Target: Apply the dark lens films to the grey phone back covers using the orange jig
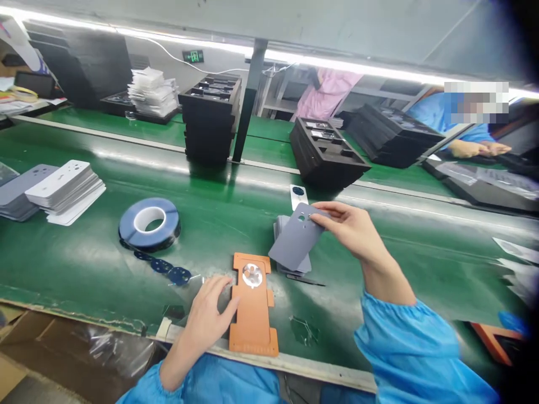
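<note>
Between thumb and fingers, my right hand (347,227) pinches the upper corner of a grey phone back panel (295,242) with camera holes. The panel is tilted above a stack of similar grey panels (304,266). My left hand (210,311) rests at the left edge of an orange fixture (254,314), fingers apart and holding nothing. A round silvery piece with holes (252,275) sits in the upper part of the fixture. Right of the fixture lies a thin black tool (306,279), perhaps tweezers.
A roll of blue tape (130,221) trails a strip of dark die-cut stickers (162,266) on the green bench. White panels (63,188) are stacked at left. Black trays (213,120) stand piled behind. Across the bench are two people, one with a blue sleeve (438,109).
</note>
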`<action>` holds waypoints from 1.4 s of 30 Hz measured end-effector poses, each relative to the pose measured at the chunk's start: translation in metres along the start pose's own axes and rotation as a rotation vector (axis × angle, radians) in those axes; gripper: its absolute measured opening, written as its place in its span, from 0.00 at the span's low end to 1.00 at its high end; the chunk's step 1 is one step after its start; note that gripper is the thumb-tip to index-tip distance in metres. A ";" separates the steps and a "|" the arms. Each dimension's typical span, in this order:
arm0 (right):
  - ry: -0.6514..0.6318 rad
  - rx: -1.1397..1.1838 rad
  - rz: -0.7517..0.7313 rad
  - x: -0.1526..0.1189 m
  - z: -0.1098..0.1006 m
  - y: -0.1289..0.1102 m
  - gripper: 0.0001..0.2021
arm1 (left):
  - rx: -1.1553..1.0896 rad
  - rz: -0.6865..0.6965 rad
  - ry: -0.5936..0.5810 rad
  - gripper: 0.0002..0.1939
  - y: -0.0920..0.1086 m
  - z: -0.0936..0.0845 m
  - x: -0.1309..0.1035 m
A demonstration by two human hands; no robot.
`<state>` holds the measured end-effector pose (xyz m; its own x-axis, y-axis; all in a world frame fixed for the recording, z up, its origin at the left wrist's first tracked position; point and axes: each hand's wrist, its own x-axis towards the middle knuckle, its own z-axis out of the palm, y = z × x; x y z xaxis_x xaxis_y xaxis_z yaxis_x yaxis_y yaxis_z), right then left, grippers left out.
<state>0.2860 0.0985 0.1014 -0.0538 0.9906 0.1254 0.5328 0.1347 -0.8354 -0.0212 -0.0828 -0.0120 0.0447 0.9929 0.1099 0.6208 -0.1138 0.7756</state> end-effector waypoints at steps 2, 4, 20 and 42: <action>-0.064 0.105 0.009 -0.027 0.017 -0.018 0.22 | 0.014 0.027 -0.010 0.19 0.000 -0.001 -0.002; -0.225 0.131 0.023 -0.053 0.041 -0.030 0.19 | 0.023 0.040 -0.032 0.22 0.001 -0.003 -0.004; -0.388 -0.307 -0.430 -0.098 0.096 -0.007 0.18 | 0.147 0.111 -0.037 0.31 0.004 0.003 -0.005; -0.287 -0.527 -0.379 -0.155 0.133 0.005 0.25 | 0.124 0.139 0.001 0.28 0.000 0.008 -0.007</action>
<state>0.1847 -0.0512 0.0066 -0.4982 0.8540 0.1499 0.7671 0.5147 -0.3830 -0.0152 -0.0898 -0.0184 0.1366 0.9678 0.2115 0.7007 -0.2453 0.6700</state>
